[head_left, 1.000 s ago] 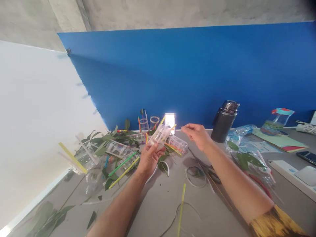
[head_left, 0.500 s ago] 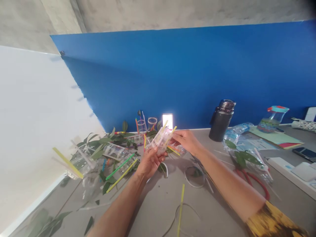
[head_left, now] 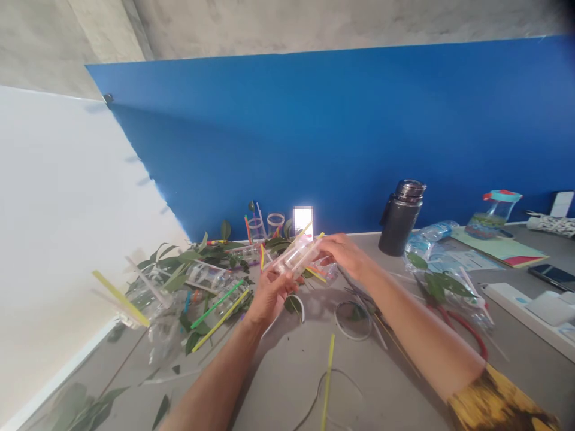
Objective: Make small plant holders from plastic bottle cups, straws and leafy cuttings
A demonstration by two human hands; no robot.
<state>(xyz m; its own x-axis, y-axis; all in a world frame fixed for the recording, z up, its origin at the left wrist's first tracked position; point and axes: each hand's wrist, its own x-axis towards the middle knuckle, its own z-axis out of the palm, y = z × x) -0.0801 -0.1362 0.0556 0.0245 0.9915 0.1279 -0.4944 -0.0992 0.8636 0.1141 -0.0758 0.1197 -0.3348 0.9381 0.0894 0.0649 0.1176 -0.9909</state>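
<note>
A clear plastic container (head_left: 294, 258), bottle-like, with straws along it, is held tilted above the table. My left hand (head_left: 272, 290) is closed around its lower left end, thumb on the near side. My right hand (head_left: 339, 251) has its fingers closed at the upper right end, by the tip of a yellow straw (head_left: 320, 236); whether they grip the straw or the container itself I cannot tell. Just beneath lie a leaf (head_left: 293, 304) and a curved white strip (head_left: 302, 310).
Clear plastic pieces, leaves and a green straw (head_left: 218, 304) crowd the left side. A coiled wire (head_left: 353, 321) and a yellow straw (head_left: 328, 383) lie nearer me. On the right stand a dark flask (head_left: 401, 218), a jug (head_left: 494, 215) and a power strip (head_left: 530, 317).
The container has tipped lower, lying more nearly level, and its side faces me more. Both hands have stayed on it, with my right hand shifting slightly at its far end.
</note>
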